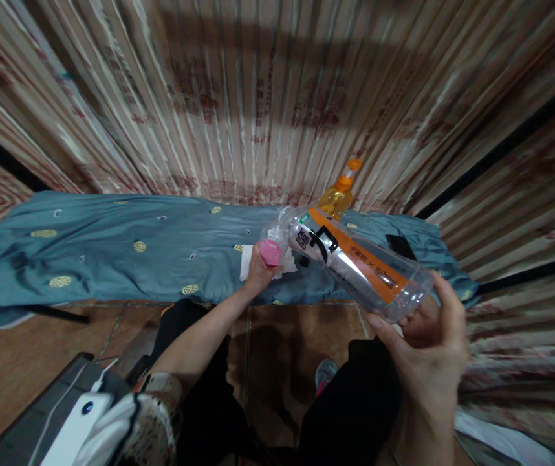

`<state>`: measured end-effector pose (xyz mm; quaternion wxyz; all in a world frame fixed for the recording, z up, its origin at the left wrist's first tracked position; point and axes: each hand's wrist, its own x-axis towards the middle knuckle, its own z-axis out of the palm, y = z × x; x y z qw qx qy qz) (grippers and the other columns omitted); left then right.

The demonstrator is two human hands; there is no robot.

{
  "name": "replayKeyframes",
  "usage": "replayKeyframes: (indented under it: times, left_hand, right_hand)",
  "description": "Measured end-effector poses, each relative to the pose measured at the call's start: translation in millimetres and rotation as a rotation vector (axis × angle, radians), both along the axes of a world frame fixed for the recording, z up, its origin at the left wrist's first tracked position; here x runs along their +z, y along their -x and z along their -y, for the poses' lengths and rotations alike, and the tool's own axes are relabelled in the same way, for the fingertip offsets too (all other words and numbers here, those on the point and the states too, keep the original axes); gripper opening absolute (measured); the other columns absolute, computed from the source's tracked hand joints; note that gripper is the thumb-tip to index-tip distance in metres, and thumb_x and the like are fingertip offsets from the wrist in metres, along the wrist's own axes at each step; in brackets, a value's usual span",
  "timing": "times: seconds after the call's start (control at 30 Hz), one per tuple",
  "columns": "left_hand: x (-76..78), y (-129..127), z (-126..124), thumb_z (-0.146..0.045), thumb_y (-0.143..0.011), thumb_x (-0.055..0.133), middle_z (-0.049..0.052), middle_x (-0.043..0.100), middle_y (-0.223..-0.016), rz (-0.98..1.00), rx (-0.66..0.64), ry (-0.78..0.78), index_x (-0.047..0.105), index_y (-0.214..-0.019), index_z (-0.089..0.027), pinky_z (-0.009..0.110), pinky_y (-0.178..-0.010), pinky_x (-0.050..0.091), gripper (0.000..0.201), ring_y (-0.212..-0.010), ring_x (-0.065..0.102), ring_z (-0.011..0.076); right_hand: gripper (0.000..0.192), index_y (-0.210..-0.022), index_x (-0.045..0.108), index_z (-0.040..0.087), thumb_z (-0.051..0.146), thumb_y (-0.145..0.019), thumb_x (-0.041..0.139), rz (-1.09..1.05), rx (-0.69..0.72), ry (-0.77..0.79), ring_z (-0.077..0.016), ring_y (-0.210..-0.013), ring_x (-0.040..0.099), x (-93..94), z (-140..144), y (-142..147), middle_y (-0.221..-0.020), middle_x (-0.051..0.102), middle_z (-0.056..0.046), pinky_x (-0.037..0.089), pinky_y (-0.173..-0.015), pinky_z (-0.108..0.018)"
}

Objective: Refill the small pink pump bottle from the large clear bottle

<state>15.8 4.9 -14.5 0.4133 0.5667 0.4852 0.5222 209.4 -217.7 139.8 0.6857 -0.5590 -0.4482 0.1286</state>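
Note:
A large clear plastic bottle (pixel 355 259) with an orange and silver label lies tilted in the air between my hands, its base nearer to me on the right. My right hand (pixel 433 349) grips the bottle's base, thumb below and fingers around the far side. At the other end, my left hand (pixel 259 272) is closed at the pink cap (pixel 271 252) on the neck. Whether the cap is loose or screwed on, I cannot tell. Under the left hand lies a piece of white paper (pixel 245 259) on the cloth. No liquid shows inside the bottle.
A blue-green patterned cloth (pixel 103 252) covers the narrow table before a striped curtain (pixel 239 97). Behind the bottle stands an orange pump bottle (pixel 337 197). A dark phone-like slab (pixel 400 246) lies to the right. At lower left is a white power bank (pixel 76 427) with a cable.

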Motion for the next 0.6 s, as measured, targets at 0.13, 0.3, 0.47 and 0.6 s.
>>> replayKeyframes:
  times: [0.13,0.3,0.47,0.6]
  left_hand:
    - [-1.3,0.3,-0.4,-0.014,-0.050,0.095,0.003,0.066,-0.112,0.000,0.001,0.002,0.053,-0.117,-0.025,0.050,-0.110,0.054,0.080,-0.114,0.067,0.0286]
    - [0.7,-1.4,0.3,-0.012,-0.049,0.096,0.003,0.066,-0.112,0.011,0.007,0.023,0.053,-0.116,-0.025,0.050,-0.110,0.054,0.081,-0.116,0.067,0.0299]
    - [6.2,-1.6,2.1,-0.010,-0.051,0.094,0.005,0.065,-0.113,-0.002,0.008,0.051,0.053,-0.115,-0.024,0.050,-0.110,0.054,0.078,-0.117,0.067,0.0316]
    - [9.7,-1.5,2.9,-0.008,-0.049,0.093,0.005,0.065,-0.114,-0.015,0.017,0.055,0.053,-0.115,-0.024,0.051,-0.111,0.053,0.079,-0.118,0.067,0.0324]
  right_hand:
    - [0.102,-0.150,0.057,0.023,0.030,-0.060,0.106,0.023,-0.010,-0.011,-0.0318,-0.114,0.078,0.6,-0.7,0.7,-0.134,0.074,-0.016,0.066,-0.089,-0.044]
    - [0.100,-0.149,0.057,0.024,0.032,-0.062,0.106,0.045,-0.001,-0.015,-0.0337,-0.115,0.078,2.4,-0.9,1.5,-0.135,0.074,-0.017,0.067,-0.090,-0.048]
    - [0.099,-0.148,0.059,0.025,0.026,-0.061,0.106,0.026,0.014,-0.037,-0.0316,-0.113,0.078,2.8,-1.0,2.1,-0.134,0.075,-0.015,0.066,-0.087,-0.043]
    - [0.100,-0.148,0.059,0.025,0.025,-0.060,0.106,0.009,0.023,-0.035,-0.0316,-0.113,0.077,2.8,-0.7,1.7,-0.134,0.074,-0.014,0.065,-0.089,-0.044]
